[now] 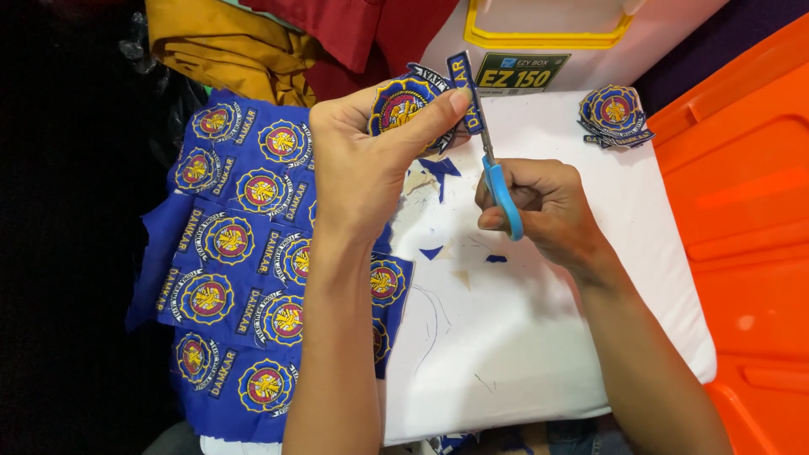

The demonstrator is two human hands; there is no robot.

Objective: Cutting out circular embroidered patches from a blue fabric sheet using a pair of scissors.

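Uncut sheet: a blue cloth sheet of embroidered badges [232,278] lay at the left, round crests with narrow name strips between them, draped over the edge of the white box lid [539,354].
Left hand: the left hand [362,160] was closed on one embroidered badge [403,103], thumb across its face, holding it up above the lid.
Step in hand: trimming the blue margin off that badge, judging by the blue offcuts [440,168] on the lid.
Scissors: small blue-handled scissors [493,168] pointed upward, blades at the badge's right edge beside a name strip [465,80].
Right hand: the right hand [539,206] was curled shut around the scissor handle.
Next move: it would call for turning the badge to feed the blades along the border.
Finished pile: trimmed badges [615,114] sat stacked at the lid's far right corner.
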